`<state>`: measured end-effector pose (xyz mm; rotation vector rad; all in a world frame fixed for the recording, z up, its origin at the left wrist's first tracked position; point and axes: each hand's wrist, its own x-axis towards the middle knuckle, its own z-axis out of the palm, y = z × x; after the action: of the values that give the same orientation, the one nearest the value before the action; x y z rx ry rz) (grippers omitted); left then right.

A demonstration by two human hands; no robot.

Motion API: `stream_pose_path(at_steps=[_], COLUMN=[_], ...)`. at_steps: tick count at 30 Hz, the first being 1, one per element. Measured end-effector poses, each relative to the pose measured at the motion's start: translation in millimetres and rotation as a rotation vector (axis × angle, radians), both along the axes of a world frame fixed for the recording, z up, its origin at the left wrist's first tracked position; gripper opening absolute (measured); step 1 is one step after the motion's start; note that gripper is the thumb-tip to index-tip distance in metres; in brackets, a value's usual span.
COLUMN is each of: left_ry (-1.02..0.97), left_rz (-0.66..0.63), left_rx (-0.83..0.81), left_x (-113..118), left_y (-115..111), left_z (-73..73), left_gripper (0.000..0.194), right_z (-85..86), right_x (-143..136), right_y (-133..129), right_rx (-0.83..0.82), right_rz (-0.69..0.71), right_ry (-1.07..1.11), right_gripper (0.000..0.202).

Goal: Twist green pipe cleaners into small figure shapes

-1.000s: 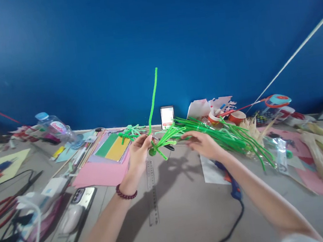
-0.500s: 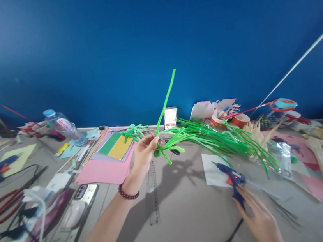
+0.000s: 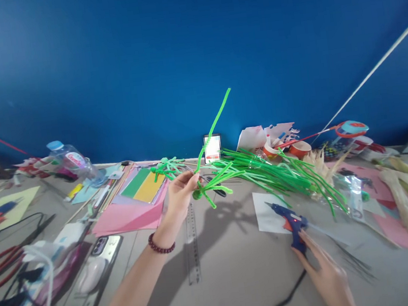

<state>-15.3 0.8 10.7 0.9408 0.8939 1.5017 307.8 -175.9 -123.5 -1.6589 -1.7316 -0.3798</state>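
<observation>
Pinched between the thumb and fingers of my left hand (image 3: pixel 182 189) is a bright green pipe-cleaner piece (image 3: pixel 211 187), with several short arms fanning right and one long stem rising up against the blue wall. My right hand (image 3: pixel 324 267) has its fingers and thumb around the handle of a blue glue gun (image 3: pixel 290 222). The gun's nozzle points up and left over a white paper square (image 3: pixel 266 205). Below my left hand a transparent ruler (image 3: pixel 192 248) lies on the table.
Green pipe cleaners (image 3: pixel 277 176) lie in a pile behind the glue gun. Pink paper (image 3: pixel 130 216), a phone (image 3: pixel 89 279), a plastic bottle (image 3: pixel 74 161) and cables (image 3: pixel 2 267) are at left. Corn husks (image 3: pixel 406 192) sit at right. A small white screen (image 3: pixel 212 149) stands by the wall.
The long green stem leans farther right. The table items appear slightly farther left in the view. Both hands keep their holds.
</observation>
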Motion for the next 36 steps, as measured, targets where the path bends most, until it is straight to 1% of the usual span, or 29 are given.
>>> stream_pose_path(at_steps=[4,7,11,14,16,19,20,21,23,25,28,29,31,33,35,36], left_ry=[0.003,0.011,0.042,0.057,0.068,0.11,0.129,0.15,0.19,0.224,0.258,0.267,0.274,0.282,0.3,0.313], left_rz=[-0.014,-0.013,-0.01,-0.016,-0.028,-0.072,-0.094,-0.115,-0.154,-0.188,-0.235,-0.253,-0.282,-0.298,-0.312,-0.33], left_rx=[0.002,0.009,0.024,0.021,0.017,-0.009,-0.023,-0.035,-0.049,-0.046,-0.021,-0.015,-0.012,-0.013,-0.007,-0.002], left_x=[-0.1,-0.8,-1.0,0.0,1.3,3.9,4.9,5.7,7.2,8.2,8.7,8.8,8.8,8.7,8.6,8.5], left_y=[-0.2,-0.1,0.1,-1.3,-3.8,-8.9,-10.6,-11.9,-13.6,-13.9,-13.9,-14.2,-15.6,-17.4,-18.8,-19.2], left_z=[-0.5,-0.8,-2.4,-1.6,1.2,7.3,9.2,10.5,11.4,9.9,6.8,6.5,7.3,9.1,10.1,9.9], left_gripper=[0.019,0.02,0.023,0.024,0.024,0.024,0.024,0.024,0.024,0.024,0.024,0.024,0.026,0.027,0.027,0.027], right_z=[-4.0,-6.5,-7.9,-4.0,2.7,18.0,23.9,29.9,43.0,58.6,88.7,100.1,122.4,140.7,152.0,154.9], right_x=[0.2,1.3,3.8,4.1,0.8,-12.2,-18.2,-24.5,-36.2,-45.9,-59.9,-65.6,-79.4,-95.0,-110.0,-116.7], right_y=[-3.2,-4.8,-6.8,-7.9,-7.0,1.5,7.2,14.7,34.2,58.0,95.0,106.5,127.3,144.1,156.2,160.2], right_rx=[-0.014,0.013,0.032,0.03,0.042,0.089,0.103,0.095,0.065,-0.02,-0.157,-0.219,-0.425,-0.547,-0.611,-0.636], right_rz=[-0.016,0.038,0.102,0.098,0.071,0.04,0.076,0.138,0.217,0.315,0.413,0.464,0.637,0.72,0.822,0.867], right_ry=[-0.008,-0.027,-0.071,-0.06,-0.038,0.007,0.044,0.073,0.135,0.184,0.364,0.454,0.675,0.934,1.104,1.152], right_gripper=[0.035,0.029,0.03,0.03,0.027,0.028,0.028,0.026,0.02,0.015,0.018,0.019,0.026,0.036,0.039,0.04])
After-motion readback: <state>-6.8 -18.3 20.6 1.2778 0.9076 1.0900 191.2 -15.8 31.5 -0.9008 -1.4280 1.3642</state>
